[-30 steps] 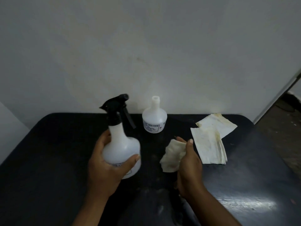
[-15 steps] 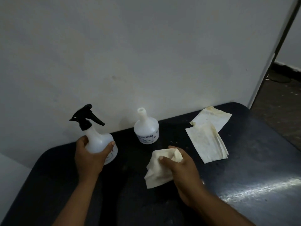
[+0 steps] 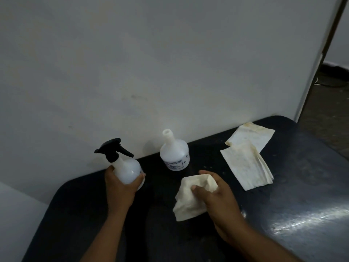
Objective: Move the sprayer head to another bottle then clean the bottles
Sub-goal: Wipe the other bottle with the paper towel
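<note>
Head view: dark table w/ rounded corners, its back edge butted against a pale wall. The spray bottle sits near the back-left corner, close to the wall and not far from the left edge. Open tabletop lies in front of both hands and across the whole right-front area, where light glares off the surface. At far right a gap past the wall's end shows a bit of floor.

Left hand is wrapped round the spray bottle's body, black sprayer head fitted on top, nozzle pointing left. The 2nd bottle stands upright just right of it, neck open, label facing us, untouched. Right hand is clenched on a crumpled cloth in front of the 2nd bottle; its lower end droops to the table. Two stained folded cloths lie overlapping at back right, well apart from the hands.

Vs 0.5 s ago: little has changed. Same holds on bottle and cloth, bottles and folded cloths in the same spots; the cloth is a bit more bunched in the right hand.
</note>
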Demonstrator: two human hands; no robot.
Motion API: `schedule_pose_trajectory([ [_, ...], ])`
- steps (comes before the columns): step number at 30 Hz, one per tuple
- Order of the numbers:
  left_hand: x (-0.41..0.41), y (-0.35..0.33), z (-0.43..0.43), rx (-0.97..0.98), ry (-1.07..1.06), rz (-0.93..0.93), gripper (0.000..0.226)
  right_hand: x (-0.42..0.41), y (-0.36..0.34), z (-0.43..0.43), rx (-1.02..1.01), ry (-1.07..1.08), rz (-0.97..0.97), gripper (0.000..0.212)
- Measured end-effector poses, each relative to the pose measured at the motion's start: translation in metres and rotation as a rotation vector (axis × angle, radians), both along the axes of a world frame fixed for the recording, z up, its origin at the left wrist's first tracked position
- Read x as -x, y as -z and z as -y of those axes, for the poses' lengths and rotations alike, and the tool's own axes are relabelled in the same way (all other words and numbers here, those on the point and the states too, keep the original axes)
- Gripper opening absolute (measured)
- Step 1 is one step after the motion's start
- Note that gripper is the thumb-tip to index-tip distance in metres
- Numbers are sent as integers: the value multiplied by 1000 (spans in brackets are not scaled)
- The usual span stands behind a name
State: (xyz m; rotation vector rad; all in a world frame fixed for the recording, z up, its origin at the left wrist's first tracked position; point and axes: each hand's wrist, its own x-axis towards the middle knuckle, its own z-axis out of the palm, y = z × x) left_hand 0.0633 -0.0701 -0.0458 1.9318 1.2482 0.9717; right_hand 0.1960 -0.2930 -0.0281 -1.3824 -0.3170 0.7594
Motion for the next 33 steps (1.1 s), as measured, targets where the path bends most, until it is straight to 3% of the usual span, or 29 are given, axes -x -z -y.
schedule_pose_trajectory([
  [5, 3, 21, 75, -29, -269, 8, 71, -5, -1, 1, 22, 33, 18, 37],
  [7, -3, 22, 101, -115, -203, -28, 55, -3, 2, 1, 53, 24, 33, 37],
  [10, -31, 10, 105, -81, 20, -84, 48, 3, 5, 1, 38, 66, -14, 27],
  [13, -72, -14, 89, -14, 107, -12, 71, 2, 6, 3, 18, 216, -131, 22],
  [17, -118, -26, 63, 31, 139, -118, 125, -7, 10, 5, 15, 277, -260, 24],
  [19, -134, -24, 53, 34, 148, -154, 130, -12, 14, 4, 17, 262, -303, 31],
  [24, -141, -25, 41, 28, 164, -262, 88, -16, 16, -2, 1, 238, -283, 43],
  [28, -98, -46, 76, 25, 214, -208, 72, -22, 12, -4, -24, 275, -281, 30],
  [31, -33, -57, 125, 216, 218, -32, 78, -24, 5, -1, -45, 297, -260, 18],
  [33, 6, -60, 154, 286, 231, -20, 81, -21, 4, 4, -50, 282, -236, 16],
])
